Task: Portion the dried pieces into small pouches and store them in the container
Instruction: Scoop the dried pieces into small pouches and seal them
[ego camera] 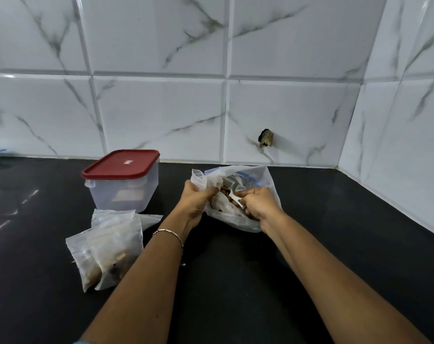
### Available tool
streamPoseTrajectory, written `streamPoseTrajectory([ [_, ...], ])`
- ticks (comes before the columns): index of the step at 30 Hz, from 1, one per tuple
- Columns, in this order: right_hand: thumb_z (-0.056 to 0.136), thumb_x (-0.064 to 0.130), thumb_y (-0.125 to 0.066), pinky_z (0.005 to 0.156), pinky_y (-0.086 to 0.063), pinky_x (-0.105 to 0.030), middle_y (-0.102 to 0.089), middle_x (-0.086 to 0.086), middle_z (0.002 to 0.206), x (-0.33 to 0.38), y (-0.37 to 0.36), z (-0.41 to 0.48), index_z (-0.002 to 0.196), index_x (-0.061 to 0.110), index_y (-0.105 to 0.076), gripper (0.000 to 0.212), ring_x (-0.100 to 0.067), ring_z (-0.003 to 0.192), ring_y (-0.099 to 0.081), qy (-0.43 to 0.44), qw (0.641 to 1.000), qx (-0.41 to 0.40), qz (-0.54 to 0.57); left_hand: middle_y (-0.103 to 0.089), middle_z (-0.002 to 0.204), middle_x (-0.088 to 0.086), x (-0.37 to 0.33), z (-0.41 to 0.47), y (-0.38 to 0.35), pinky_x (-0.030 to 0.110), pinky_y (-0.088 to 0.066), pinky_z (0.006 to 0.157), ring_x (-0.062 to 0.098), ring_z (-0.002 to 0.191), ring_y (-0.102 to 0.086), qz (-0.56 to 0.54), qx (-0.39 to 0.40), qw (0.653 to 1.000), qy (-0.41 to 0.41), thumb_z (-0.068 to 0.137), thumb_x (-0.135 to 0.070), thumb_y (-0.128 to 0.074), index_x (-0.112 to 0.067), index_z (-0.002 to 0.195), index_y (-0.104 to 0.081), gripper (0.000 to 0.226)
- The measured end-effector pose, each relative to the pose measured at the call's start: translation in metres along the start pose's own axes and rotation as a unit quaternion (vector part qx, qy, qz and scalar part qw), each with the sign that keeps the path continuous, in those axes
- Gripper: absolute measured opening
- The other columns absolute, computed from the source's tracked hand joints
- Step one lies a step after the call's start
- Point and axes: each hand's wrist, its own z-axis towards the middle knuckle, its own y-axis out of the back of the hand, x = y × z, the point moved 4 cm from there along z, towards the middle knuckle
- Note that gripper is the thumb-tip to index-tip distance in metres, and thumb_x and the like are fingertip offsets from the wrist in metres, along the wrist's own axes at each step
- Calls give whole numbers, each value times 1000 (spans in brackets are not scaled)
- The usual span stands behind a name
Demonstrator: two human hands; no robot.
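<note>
Bench (335,244) carries a large zip bag (258,177); left hand (197,202) grips a small pouch (198,178) at it, right hand (259,203) pinches a white scoop (236,201). Lidded container (124,184) stands left.

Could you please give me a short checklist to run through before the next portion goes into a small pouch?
1. Small pouch gripped by the left hand: ok.
2. Pouch mouth open wide enough: cannot tell.
3. Right hand holds the white tool at the large bag: ok.
4. Dried pieces left in the large bag: ok, some show.
5. Container ready to receive pouches: not ok, red lid is on.
6. Filled pouches stored: not ok, they lie on the counter.
</note>
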Motion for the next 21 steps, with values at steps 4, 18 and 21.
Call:
streamPoseTrajectory([
  [4,90,-5,-45,31,-29,-14,-68,-5,77,3,1,-4,97,8,-73,32,-2,30,-41,-31,998,5,61,-64,117,20,-2,1,3,47,-58,85,30,102,-67,37,-20,999,-10,74,-4,-78,-4,125,-48,60],
  [18,90,-12,-49,43,-43,-12,-70,-8,83,3,-4,-3,104,4,-71,30,2,49,-61,-18,996,50,68,-65,114,12,-9,-5,11,42,-57,87,24,102,-65,95,-47,994,-16,60,-19,-86,-9,125,-51,75],
  [21,88,-10,-52,73,-57,-25,-74,-8,94,-1,-6,4,106,9,-73,34,-14,86,-69,-5,999,27,26,-63,112,11,-12,-9,10,36,-56,83,21,101,-64,97,-61,993,-22,73,-7,-80,-8,124,-48,60],
])
